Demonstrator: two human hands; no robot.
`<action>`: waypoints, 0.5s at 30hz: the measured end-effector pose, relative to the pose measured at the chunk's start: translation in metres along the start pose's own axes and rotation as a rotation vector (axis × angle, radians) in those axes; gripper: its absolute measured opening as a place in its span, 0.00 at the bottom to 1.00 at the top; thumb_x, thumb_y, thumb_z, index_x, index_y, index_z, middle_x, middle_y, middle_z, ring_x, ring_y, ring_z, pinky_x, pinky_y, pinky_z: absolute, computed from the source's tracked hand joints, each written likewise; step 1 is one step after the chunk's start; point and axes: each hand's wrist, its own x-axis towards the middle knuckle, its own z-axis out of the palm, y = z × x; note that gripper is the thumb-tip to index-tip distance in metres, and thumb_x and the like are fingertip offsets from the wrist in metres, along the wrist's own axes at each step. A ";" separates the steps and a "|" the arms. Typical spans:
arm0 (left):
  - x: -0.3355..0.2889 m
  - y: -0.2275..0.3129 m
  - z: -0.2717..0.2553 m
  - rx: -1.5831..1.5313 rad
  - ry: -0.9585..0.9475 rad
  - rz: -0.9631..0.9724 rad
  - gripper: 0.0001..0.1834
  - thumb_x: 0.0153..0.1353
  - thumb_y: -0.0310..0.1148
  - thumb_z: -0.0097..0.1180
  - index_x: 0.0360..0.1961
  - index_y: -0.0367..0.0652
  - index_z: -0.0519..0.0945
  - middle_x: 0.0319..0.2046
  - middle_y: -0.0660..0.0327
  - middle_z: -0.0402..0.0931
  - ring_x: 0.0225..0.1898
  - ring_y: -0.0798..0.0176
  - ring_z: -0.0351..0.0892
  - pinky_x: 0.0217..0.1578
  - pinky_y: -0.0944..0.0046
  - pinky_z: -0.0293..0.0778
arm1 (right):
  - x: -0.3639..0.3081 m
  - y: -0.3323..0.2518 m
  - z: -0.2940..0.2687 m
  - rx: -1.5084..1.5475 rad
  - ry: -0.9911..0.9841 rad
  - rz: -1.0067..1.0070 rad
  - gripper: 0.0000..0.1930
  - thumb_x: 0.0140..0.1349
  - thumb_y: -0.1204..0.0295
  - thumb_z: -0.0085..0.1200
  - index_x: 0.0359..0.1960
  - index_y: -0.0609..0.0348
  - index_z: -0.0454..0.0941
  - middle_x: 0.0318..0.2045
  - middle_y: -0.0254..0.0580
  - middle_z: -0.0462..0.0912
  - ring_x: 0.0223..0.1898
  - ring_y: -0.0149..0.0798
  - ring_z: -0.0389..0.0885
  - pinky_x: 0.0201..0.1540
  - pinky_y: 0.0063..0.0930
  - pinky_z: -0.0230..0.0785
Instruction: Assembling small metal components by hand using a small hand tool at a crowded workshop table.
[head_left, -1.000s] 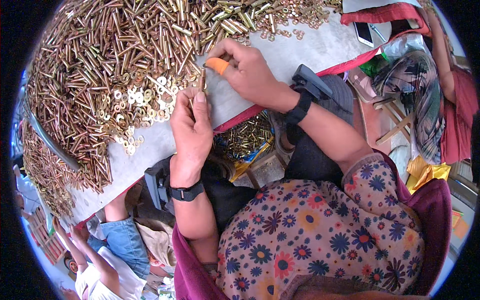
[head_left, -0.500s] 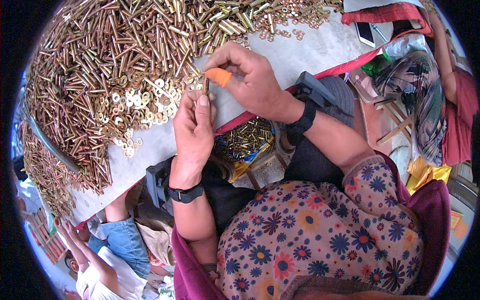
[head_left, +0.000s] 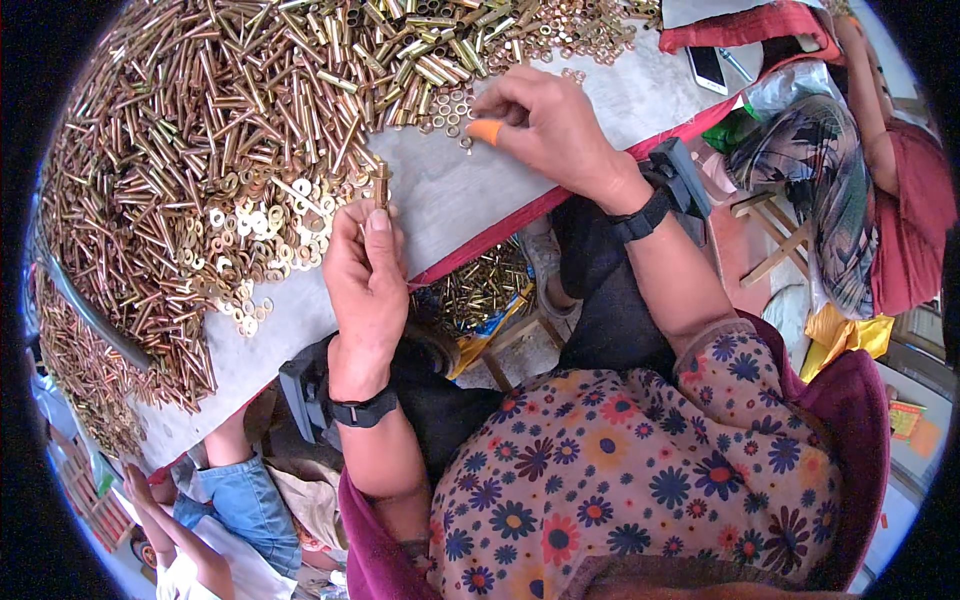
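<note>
Upright between the thumb and fingers of my left hand [head_left: 368, 270] is a brass-coloured bolt [head_left: 381, 184], its upper end standing clear of the fingertips. My right hand [head_left: 560, 130], with an orange finger cot [head_left: 484, 131] on the thumb, reaches over the table beside several small metal rings [head_left: 447, 108]. Its thumb and forefinger are apart, and nothing shows between them. Left of my left hand lies a pile of flat washers [head_left: 290, 225]. Behind it spreads a large heap of brass-coloured bolts [head_left: 200, 130], with metal sleeves [head_left: 430, 65] towards the middle.
Small nuts [head_left: 595, 30] lie at the far side of the grey tabletop [head_left: 430, 190]. A white phone [head_left: 708, 68] rests at the right. Below the red table edge stands a container of finished-looking metal pieces [head_left: 485, 295]. Other people sit at the left and right.
My right hand has moved away from the bolt, to the right and towards the small rings. My left hand still holds the bolt, and the view has shifted slightly.
</note>
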 end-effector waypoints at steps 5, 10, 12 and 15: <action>0.001 -0.003 0.001 0.104 0.013 0.029 0.08 0.71 0.33 0.45 0.36 0.40 0.71 0.20 0.74 0.62 0.21 0.80 0.55 0.20 0.76 0.54 | -0.001 -0.002 0.012 -0.032 -0.046 -0.151 0.08 0.50 0.74 0.63 0.32 0.60 0.79 0.26 0.42 0.76 0.29 0.42 0.77 0.32 0.32 0.70; 0.001 -0.006 0.000 0.227 0.013 0.096 0.10 0.71 0.37 0.46 0.37 0.43 0.73 0.21 0.76 0.61 0.22 0.81 0.54 0.22 0.77 0.52 | -0.001 -0.005 0.015 0.054 -0.094 -0.169 0.07 0.51 0.76 0.60 0.32 0.61 0.79 0.28 0.43 0.75 0.34 0.47 0.75 0.35 0.35 0.69; 0.000 -0.004 0.001 0.230 0.007 0.086 0.10 0.71 0.36 0.45 0.37 0.42 0.73 0.22 0.76 0.62 0.23 0.81 0.55 0.23 0.77 0.53 | -0.002 -0.003 0.013 0.039 -0.098 -0.178 0.07 0.51 0.76 0.60 0.32 0.61 0.78 0.28 0.44 0.74 0.34 0.48 0.75 0.36 0.36 0.69; 0.001 0.000 0.004 0.267 0.020 0.123 0.08 0.70 0.31 0.46 0.35 0.38 0.72 0.22 0.72 0.63 0.25 0.78 0.57 0.25 0.74 0.58 | -0.001 -0.002 0.016 -0.001 -0.093 -0.187 0.08 0.50 0.78 0.60 0.34 0.61 0.79 0.27 0.44 0.74 0.32 0.46 0.75 0.35 0.34 0.69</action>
